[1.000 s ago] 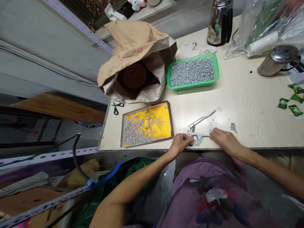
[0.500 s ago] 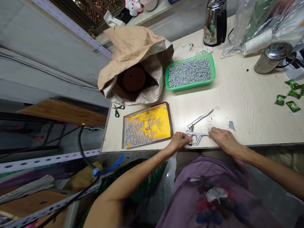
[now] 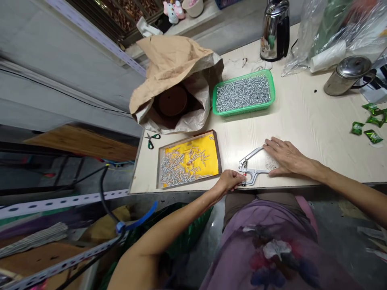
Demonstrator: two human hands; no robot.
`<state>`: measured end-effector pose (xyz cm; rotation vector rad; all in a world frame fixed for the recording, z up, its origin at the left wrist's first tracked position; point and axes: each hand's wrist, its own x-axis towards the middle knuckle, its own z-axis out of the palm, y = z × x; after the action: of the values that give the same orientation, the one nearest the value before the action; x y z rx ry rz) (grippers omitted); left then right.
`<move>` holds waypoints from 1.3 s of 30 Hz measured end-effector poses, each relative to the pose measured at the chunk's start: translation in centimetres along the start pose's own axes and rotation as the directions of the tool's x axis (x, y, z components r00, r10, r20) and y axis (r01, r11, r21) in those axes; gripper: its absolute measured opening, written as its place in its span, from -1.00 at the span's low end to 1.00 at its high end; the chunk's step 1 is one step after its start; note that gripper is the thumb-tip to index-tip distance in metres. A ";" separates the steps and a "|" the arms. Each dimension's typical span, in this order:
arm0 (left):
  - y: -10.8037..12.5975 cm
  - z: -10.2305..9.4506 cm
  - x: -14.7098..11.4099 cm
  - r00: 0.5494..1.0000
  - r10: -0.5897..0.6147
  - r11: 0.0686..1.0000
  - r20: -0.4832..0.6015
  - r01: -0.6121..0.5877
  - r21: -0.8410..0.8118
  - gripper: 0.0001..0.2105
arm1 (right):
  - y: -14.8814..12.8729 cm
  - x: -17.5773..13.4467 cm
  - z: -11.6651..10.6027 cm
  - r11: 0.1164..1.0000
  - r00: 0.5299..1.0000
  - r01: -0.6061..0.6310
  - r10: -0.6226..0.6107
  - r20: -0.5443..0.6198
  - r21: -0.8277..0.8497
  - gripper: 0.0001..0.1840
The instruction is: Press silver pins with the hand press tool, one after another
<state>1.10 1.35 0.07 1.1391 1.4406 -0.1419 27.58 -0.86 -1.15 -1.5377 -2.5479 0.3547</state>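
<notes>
A: Where is the hand tool [image 3: 255, 172] lying?
B: Right of the yellow-lined tray [image 3: 218, 155], near the table's [image 3: 305, 125] front edge. Upper handle [image 3: 251, 154] and lower handle [image 3: 262, 171] are standing apart, a spring [image 3: 245, 164] showing between them.

A: Left hand [image 3: 229, 181]?
B: Resting just beside the tray's near right corner, at the tool's nose. Thumb and forefinger are meeting in a pinch; can't tell what they are nipping, too small. A red spot [image 3: 244, 175] is showing beside the fingertips.

A: Right hand [image 3: 287, 159]?
B: Lying farther right of the tray. Fingers are sitting apart, clamping nothing; fingertips seem to be touching the upper handle's end, thumb resting by the lower's.

A: Which step, then?
B: My reading: steadying or placing work at the nose, right hand bridging the handle ends. No squeeze is showing.

A: What is the next move calling for?
B: Judging only: any squeeze would be calling for right fingers wrapping both handles, left fingertips staying clear of the bite.

A: Stock?
B: Metal pins [image 3: 171, 168] are heaping at the tray's left; a green basket [image 3: 246, 110], behind and right of the tray, is holding many more.
</notes>
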 end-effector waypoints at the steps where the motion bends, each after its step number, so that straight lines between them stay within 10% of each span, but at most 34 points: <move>1: -0.1 0.0 0.0 1.000 0.001 1.000 0.000 -0.001 0.002 -0.70 | 0.2 0.3 0.2 1.000 1.000 0.015 -0.015 0.011 -0.004 0.02; 15: -0.3 0.2 -1.3 0.986 0.128 0.978 -0.107 -0.108 0.180 -0.72 | -2.7 -0.9 0.1 0.998 0.999 0.023 -0.026 -0.043 -0.063 -0.53; 19: 0.2 0.8 -1.2 0.751 0.628 0.706 -0.204 -0.440 0.555 -0.84 | -2.9 -1.2 0.6 1.000 0.996 0.023 -0.025 -0.080 -0.018 -0.66; 24: 2.9 2.8 1.6 0.524 0.835 0.243 0.167 -0.625 0.742 -0.53 | -3.1 -1.4 0.6 0.999 0.995 -0.005 0.001 -0.101 -0.039 -0.65; 31: 5.5 2.9 2.6 0.591 0.734 0.110 0.336 -0.592 0.799 -0.42 | -3.0 -1.3 -0.4 0.990 0.993 -0.119 0.119 -0.008 -0.079 -0.33; 39: 5.2 4.3 2.0 0.627 0.710 0.110 0.321 -0.548 0.829 -0.84 | -4.1 -1.9 0.4 0.990 0.997 -0.062 0.056 -0.051 -0.124 -0.90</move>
<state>8.08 2.17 0.07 2.6825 0.7613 -0.2000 24.87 -4.42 -0.44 -1.6465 -2.5362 0.1656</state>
